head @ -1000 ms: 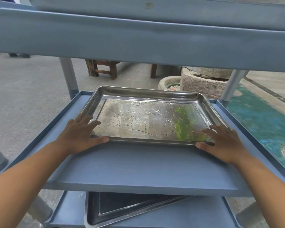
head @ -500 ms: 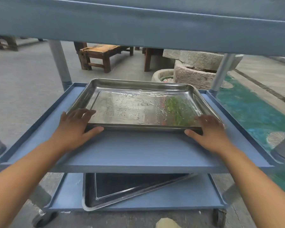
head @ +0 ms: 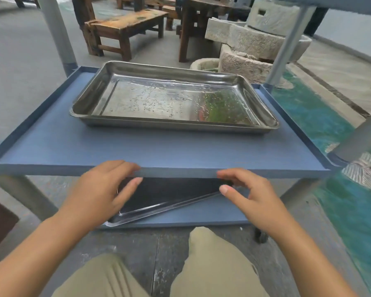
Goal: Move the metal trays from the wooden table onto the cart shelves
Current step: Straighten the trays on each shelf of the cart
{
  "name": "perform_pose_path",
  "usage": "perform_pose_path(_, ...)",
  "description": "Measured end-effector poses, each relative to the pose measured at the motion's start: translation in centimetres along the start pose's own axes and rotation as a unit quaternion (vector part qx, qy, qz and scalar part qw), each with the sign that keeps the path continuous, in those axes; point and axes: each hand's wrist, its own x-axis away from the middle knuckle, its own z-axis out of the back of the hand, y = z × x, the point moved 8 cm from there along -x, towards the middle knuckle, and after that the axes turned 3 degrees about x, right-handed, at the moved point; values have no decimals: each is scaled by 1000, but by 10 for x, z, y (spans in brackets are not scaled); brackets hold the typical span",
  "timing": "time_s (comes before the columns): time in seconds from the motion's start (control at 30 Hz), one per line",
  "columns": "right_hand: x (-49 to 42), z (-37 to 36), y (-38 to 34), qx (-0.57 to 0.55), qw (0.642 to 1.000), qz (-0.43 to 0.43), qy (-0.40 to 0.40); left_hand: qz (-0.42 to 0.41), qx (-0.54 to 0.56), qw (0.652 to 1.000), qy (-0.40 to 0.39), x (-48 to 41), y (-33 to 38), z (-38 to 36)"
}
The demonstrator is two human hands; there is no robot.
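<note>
On the middle shelf [head: 180,151] we find one tray [head: 174,99] seated, a second tray [head: 169,196] below it, and our left hand [head: 99,196] and right hand [head: 257,200] empty, fingers loose, at its front edge; further trays unseen.

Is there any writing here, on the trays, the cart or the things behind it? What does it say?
No text can be read anywhere.
The metal tray on the middle shelf shows only water drops and reflections.
The lower tray, the wooden bench and the stone blocks carry no letters, numbers or labels.
</note>
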Motion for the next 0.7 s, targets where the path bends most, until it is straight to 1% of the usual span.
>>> perform_pose_path(0.1, 13, -30, 10, 1, 997, -16, -78, -2, 27, 999, -44, 15, 10, -21)
perform_pose_path(0.27, 9, -65, 56, 30, 992, -51, -112, 30, 6, 990, -139, 36, -15, -79)
perform_pose_path(0.33, 1, -83, 81, -7, 990, -88, -113, 58, -4, 983, -174, 44, -41, -107)
perform_pose_path(0.43, -12, -107, 125, -106, 978, -159, -77, 97, -9, 973, -208, 53, -80, -149)
perform_pose_path(0.5, -22, -125, 155, -110, 974, -186, -70, 115, -26, 967, -224, 58, -101, -175)
perform_pose_path(0.6, -40, -151, 198, -67, 973, -205, -84, 171, -67, 954, -236, 59, -134, -210)
perform_pose_path(0.7, -65, -168, 238, 34, 974, -199, -99, 232, -93, 937, -242, 59, -158, -238)
